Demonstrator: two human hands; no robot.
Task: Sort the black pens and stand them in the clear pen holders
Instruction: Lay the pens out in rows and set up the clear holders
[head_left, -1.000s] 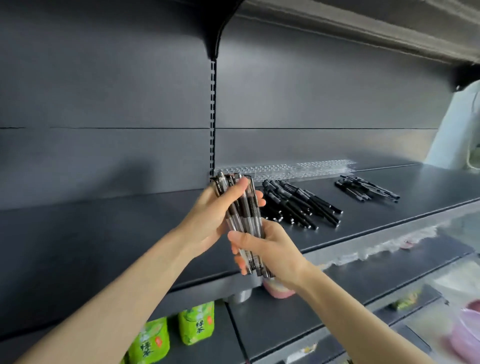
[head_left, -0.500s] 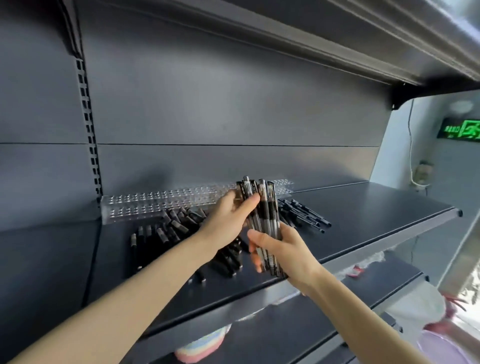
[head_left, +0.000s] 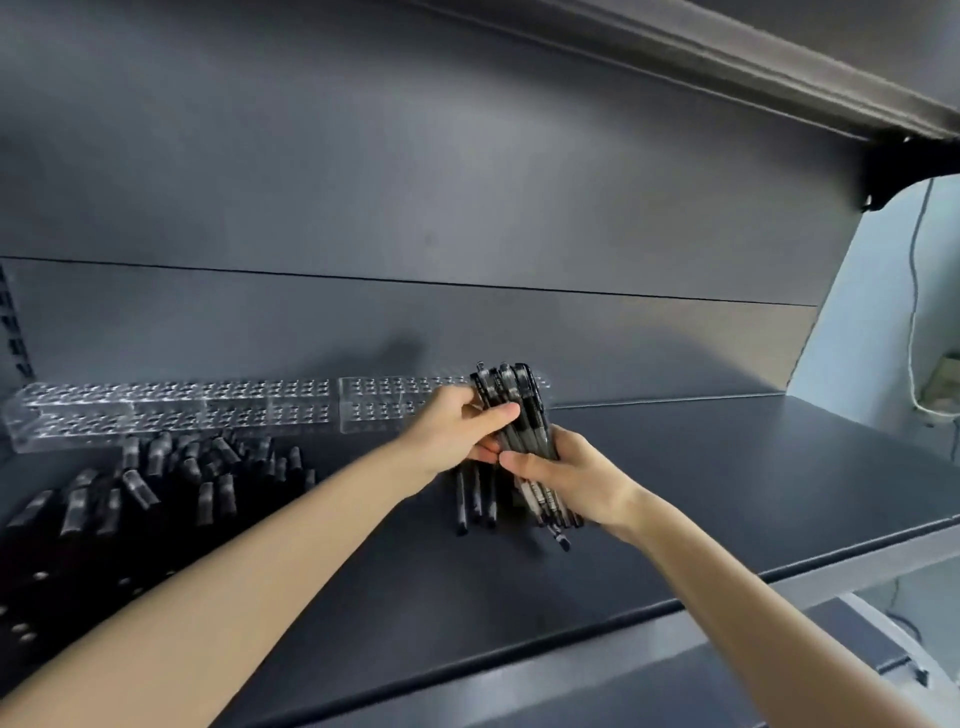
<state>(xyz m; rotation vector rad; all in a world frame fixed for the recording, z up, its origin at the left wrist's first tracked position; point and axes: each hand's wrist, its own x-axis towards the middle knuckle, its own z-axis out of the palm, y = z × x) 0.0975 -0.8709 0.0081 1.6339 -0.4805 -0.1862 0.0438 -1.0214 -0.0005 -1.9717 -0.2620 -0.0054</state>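
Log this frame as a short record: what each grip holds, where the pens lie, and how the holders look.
left grip: holds the upper part of the pen bundle
right grip: holds the lower part of the same bundle
clear pen holders: in a row along the back wall, no pens seen standing in them
loose pens: lying on the shelf at left
few pens: lying below the hands

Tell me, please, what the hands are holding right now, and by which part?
Both grip one pen bundle: the left hand around its upper part, the right hand around its lower part.
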